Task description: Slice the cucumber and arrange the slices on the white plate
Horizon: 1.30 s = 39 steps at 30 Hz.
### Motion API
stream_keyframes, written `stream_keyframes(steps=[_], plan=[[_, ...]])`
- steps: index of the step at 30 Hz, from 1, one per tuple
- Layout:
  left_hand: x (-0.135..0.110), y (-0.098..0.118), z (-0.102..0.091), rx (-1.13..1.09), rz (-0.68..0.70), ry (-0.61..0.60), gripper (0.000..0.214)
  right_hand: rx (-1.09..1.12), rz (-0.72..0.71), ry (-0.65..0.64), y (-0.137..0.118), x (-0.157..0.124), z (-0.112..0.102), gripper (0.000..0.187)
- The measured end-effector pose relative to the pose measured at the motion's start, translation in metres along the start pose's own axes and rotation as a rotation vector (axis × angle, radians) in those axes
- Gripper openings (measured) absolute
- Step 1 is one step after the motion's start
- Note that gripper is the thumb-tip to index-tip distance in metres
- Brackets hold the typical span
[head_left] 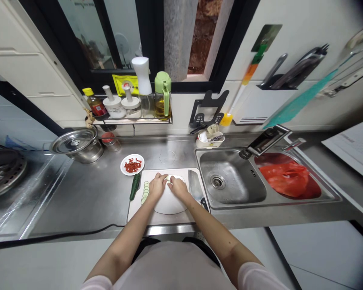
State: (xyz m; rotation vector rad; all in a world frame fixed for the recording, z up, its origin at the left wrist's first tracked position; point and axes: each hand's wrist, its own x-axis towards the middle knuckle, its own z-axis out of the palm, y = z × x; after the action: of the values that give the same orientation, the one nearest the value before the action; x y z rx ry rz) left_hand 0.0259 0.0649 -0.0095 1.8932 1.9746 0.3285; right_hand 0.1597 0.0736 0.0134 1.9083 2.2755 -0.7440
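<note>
Both my hands rest on a white cutting board [163,217] on the steel counter. My left hand [157,185] and my right hand [178,186] meet with fingers curled around pale cucumber slices [172,177] over a white plate [169,203] on the board. A row of cucumber slices [145,192] lies at the board's left side, beside a dark green cucumber piece [135,186]. A cleaver [195,188] lies flat on the board's right edge, untouched.
A small plate of red bits [132,164] sits behind the board. A lidded steel pot [77,145] stands at left, a double sink [229,181] at right with a red bag [285,179] in its far basin. Bottles line a shelf [133,119].
</note>
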Motion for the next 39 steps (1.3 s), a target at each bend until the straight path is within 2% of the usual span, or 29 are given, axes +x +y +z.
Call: stream_keyframes(steps=[14,18,22,26,30,39], plan=[[-0.003,0.005,-0.005,-0.047,-0.036,-0.003,0.035,0.038,0.023,0.033,0.003,-0.003,-0.002,0.027],[-0.003,0.002,-0.008,-0.102,-0.063,0.060,0.035,0.084,0.049,0.082,0.008,-0.006,-0.007,0.025],[-0.007,-0.005,-0.014,-0.242,-0.130,0.197,0.033,0.151,0.093,0.141,0.019,-0.013,-0.012,0.024],[-0.022,-0.015,-0.019,-0.386,-0.209,0.345,0.033,0.235,0.113,0.212,0.033,-0.024,-0.012,0.026],[-0.046,-0.032,-0.021,-0.467,-0.259,0.455,0.036,0.310,0.067,0.271,0.041,-0.037,-0.007,0.028],[-0.098,-0.086,-0.024,-0.453,-0.368,0.403,0.036,0.398,0.021,0.343,0.048,-0.058,0.000,0.027]])
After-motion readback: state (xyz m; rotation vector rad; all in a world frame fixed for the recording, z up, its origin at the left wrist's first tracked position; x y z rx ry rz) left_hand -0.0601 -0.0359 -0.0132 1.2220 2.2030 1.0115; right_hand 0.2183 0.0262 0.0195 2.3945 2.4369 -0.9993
